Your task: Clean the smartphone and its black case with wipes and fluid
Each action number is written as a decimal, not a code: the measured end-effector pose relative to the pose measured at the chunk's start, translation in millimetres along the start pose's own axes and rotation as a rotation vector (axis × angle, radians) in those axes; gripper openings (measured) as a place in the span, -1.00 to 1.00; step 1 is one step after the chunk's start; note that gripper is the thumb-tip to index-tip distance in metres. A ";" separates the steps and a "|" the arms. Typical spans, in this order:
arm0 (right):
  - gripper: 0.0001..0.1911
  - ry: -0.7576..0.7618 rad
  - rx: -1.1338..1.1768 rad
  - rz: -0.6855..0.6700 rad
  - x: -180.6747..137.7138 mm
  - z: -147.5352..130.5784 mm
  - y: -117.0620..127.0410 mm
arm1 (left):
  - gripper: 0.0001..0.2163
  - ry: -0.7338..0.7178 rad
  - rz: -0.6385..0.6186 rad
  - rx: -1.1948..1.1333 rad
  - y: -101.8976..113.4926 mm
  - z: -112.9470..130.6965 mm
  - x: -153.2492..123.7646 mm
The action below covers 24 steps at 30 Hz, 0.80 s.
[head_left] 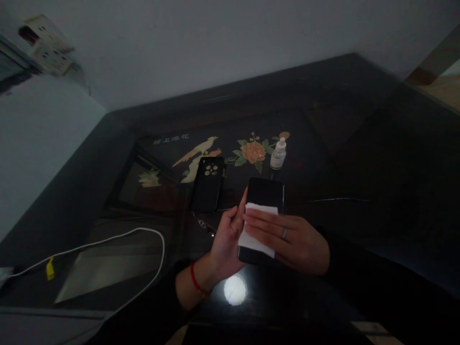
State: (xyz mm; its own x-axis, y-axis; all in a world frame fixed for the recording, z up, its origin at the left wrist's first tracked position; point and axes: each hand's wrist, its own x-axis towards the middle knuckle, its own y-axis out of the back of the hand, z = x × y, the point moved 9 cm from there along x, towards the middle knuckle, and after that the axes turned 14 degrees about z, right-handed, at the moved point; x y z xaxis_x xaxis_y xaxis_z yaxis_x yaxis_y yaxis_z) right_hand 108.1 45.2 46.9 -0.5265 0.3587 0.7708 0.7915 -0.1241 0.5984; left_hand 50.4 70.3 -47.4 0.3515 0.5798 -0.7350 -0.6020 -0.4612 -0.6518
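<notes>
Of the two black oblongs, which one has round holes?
The case, lying on the table left of the phone, has a cluster of holes near its far end. The phone, in the left hand, shows none.

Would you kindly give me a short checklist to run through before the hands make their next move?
1. Left hand holding the phone: ok.
2. Right hand fingers laid across the white wipe, on the phone: ok.
3. Phone outside the black case: ok, case lies apart.
4. Small bottle upright, top on: ok.
5. White cable away from the phone: ok.
6. Surface beneath the wipe clean: cannot tell, covered.
</notes>
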 end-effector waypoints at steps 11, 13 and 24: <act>-0.64 0.030 0.034 0.048 0.9 -2.9 6.8 | -0.50 -0.046 -0.013 0.050 3.8 6.0 0.1; -0.63 0.066 0.075 0.039 0.3 -7.9 6.2 | -0.50 -0.034 -0.042 0.050 2.4 4.4 0.5; -0.69 0.117 0.075 0.007 -0.6 -14.4 2.9 | -0.48 -0.043 -0.101 0.064 -7.4 8.2 -2.4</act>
State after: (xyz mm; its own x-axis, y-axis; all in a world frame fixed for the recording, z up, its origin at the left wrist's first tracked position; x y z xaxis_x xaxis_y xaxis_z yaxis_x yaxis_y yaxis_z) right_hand 106.2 31.3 51.3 -0.5504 0.2471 0.7975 0.8138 -0.0547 0.5786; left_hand 48.1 77.8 -39.3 0.3828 0.6500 -0.6565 -0.6101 -0.3558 -0.7079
